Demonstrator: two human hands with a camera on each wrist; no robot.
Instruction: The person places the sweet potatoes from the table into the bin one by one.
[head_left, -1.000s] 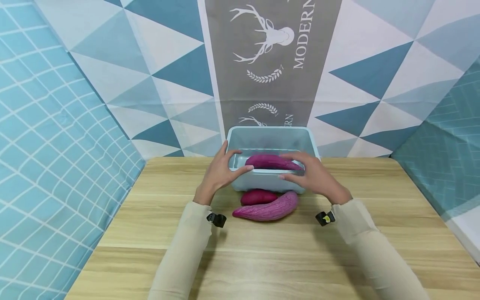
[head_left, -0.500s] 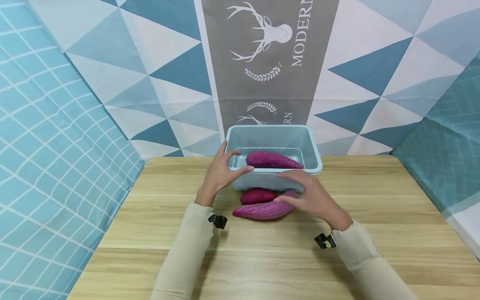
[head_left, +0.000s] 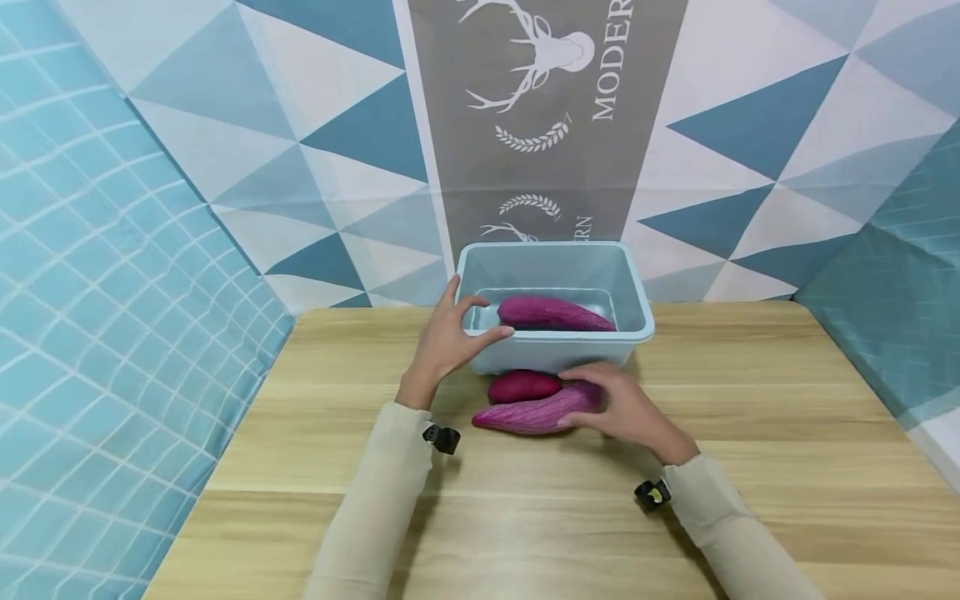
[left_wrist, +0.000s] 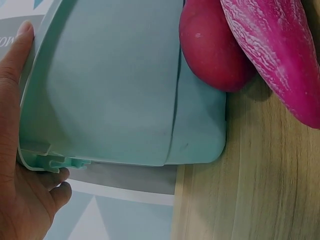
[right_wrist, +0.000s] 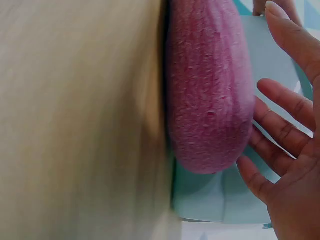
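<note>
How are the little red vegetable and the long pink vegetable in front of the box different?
The little red vegetable is shorter and plumper; the long pink vegetable is longer and tapers to a point. The red one looks smooth, while the pink one is wrinkly with pale streaks. The red one lies closer to the box than the pink one. Both lie outside it.
</note>
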